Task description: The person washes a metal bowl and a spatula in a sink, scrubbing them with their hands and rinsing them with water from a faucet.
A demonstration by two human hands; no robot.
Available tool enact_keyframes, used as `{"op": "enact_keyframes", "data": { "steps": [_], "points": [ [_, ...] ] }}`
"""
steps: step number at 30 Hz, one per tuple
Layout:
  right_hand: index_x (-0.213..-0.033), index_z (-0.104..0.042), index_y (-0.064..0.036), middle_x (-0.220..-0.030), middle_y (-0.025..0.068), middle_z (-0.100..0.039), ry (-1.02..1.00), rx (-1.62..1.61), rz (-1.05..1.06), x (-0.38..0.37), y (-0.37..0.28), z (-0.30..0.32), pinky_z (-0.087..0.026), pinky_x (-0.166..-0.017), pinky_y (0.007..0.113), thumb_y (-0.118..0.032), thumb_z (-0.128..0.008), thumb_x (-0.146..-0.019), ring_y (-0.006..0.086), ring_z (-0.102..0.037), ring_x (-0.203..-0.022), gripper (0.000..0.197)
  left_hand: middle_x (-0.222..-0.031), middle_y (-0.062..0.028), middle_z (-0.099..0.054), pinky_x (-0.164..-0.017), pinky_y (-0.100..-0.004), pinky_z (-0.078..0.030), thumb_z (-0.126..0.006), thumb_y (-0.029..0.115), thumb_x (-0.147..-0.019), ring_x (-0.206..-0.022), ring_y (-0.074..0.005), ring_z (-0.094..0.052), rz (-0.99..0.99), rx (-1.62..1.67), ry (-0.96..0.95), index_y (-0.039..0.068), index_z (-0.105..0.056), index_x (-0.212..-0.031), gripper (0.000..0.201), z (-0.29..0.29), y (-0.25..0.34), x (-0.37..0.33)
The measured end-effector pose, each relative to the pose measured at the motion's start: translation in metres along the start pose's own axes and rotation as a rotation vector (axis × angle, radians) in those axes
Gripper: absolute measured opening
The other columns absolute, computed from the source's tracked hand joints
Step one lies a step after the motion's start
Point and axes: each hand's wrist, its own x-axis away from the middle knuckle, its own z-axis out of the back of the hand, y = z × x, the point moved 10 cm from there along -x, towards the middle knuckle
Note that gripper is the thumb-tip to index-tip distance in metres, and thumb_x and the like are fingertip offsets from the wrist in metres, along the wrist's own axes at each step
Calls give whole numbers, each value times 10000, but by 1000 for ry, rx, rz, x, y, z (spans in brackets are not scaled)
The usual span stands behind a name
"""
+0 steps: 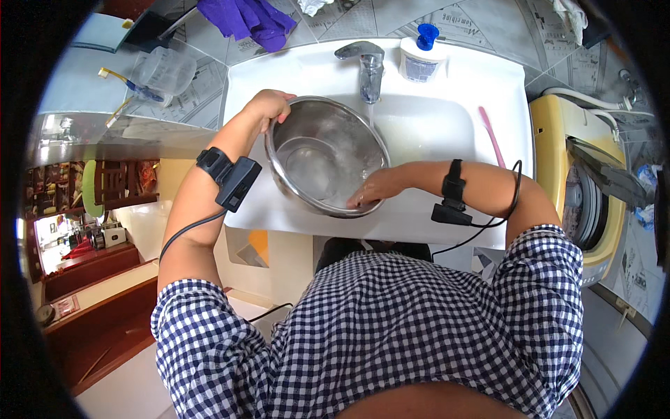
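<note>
Right hand [377,187], inside the steel bowl's [296,131] near right rim; grip spread or pressed together, cannot tell. Bowl, tilted, over the white sink's [481,77] left part. Left hand [269,107], grip pinching the bowl's far left rim. Tap [370,71], running, far middle.

Steel bowl [300,127], underside hidden; purple cloth [249,21] cropped

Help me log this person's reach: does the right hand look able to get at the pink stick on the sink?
Probably yes: the right hand would first have to leave the metal bowl, but the pink stick lies just beyond the forearm with its upper part uncovered.
</note>
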Motion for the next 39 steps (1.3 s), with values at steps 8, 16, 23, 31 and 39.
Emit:
{"op": "enact_keyframes", "data": {
  "steps": [8,16,23,31,39],
  "points": [
    [-1229,-513,-153,-1424,15,-295,510,718,-365,65,26,67,-173,-1063,457,-384,-460,-870,205,-197,-1337,431,-933,-143,-551,-488,-319,-501,-389,-121,-465,-702,-256,-573,114,140,-180,1,-525,-1146,705,-17,-33,14],
    [-1323,-394,-155,-1458,-12,-215,370,1319,50,19,-10,100,7,-1092,467,-408,-499,-819,148,-98,-1363,574,-845,-139,-544,-455,-420,-445,-423,-108,-483,-694,-304,-546,62,-2,-320,53,-583,-1072,631,-59,3,18],
    [-1357,-343,-161,-1468,10,-190,-32,499,-286,26,39,28,-48,-1071,494,-457,-348,-902,160,-105,-1363,543,-896,-130,-507,-532,-446,-424,-443,-121,-502,-780,-311,-493,115,-30,-195,57,-592,-1019,566,-21,-25,-8],
    [-1345,-350,-127,-1407,57,-304,185,1095,-159,17,12,88,-157,-1055,519,-463,-532,-818,209,-202,-1335,651,-899,-142,-517,-594,-467,-458,-440,-141,-523,-819,-321,-509,110,-205,-229,52,-592,-1036,569,-30,-13,-6],
    [-1252,-359,7,-1023,238,-568,521,254,-624,37,53,108,-444,-818,417,-402,-614,-791,377,-554,-967,667,-957,-190,-552,-643,-489,-497,-463,-135,-528,-855,-348,-552,248,-70,-372,46,-577,-1102,612,-45,-33,-17]
  ]
}}
